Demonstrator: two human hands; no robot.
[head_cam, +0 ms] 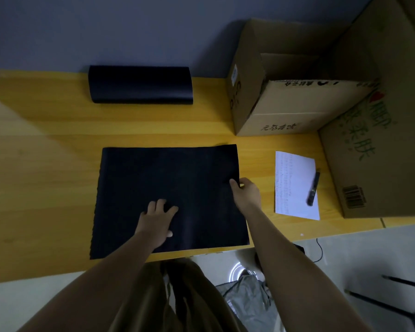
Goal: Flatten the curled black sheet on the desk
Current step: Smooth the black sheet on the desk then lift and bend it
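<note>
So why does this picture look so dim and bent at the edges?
Head view: the room light is low, so the flat black sheet shows almost no surface detail; the wide-angle lens bows the yellow wooden desk and tilts the brown cardboard boxes; the right hand is slightly motion-blurred.

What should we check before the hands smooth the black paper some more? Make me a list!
1. Black sheet lies open on the desk: ok.
2. Left hand presses flat on the sheet: ok.
3. Right hand pinches the right edge: ok.
4. Every corner lies flat: cannot tell, too dark.
5. White paper and pen lie apart from the sheet: ok.
6. Black roll at the back is out of the way: ok.
</note>
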